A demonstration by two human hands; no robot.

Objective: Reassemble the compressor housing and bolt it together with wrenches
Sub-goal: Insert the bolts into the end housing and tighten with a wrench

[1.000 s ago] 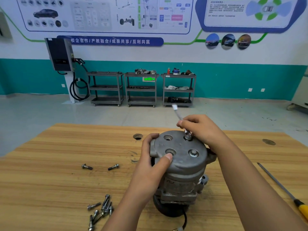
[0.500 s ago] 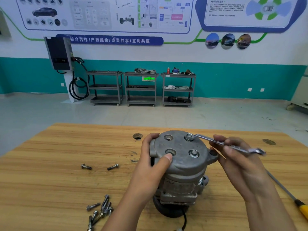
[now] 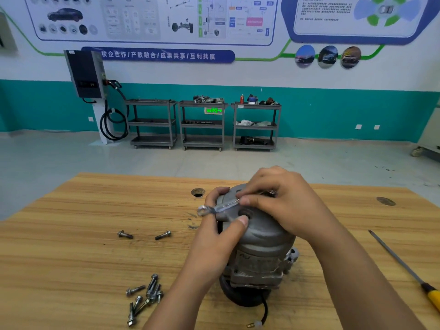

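**Wrench swung to the left across the compressor top**

Head view: The compressor housing (image 3: 262,236) is stood on end near the middle of the wooden bench (image 3: 71,258), with its black pulley (image 3: 240,296) at the bottom and a thin black wire (image 3: 264,313) trailing toward the near edge. The housing is gripped by the left hand (image 3: 219,236): the thumb is pressed beside a round port on the top face and the fingers (image 3: 214,194) are curled round the far left rim. That grip is unchanged from half a second ago.

The wrench (image 3: 219,208) is held by the right hand (image 3: 281,201), whose fingers are curled over the shank with the thumb laid along it. Half a second ago the wrench was stretched out to the right, with the right hand beside the housing. It is now swung round to the left, so that its free end juts past the left hand's fingers, and the right hand is spread over the top face. The working end of the wrench is hidden under the right hand.

Two loose bolts (image 3: 125,234) (image 3: 163,235) are lying apart on the bench to the left, and a heap of bolts (image 3: 145,296) is gathered nearer the front edge; none have been moved. A yellow-handled screwdriver (image 3: 404,265) is laid at the right, well apart from the housing.
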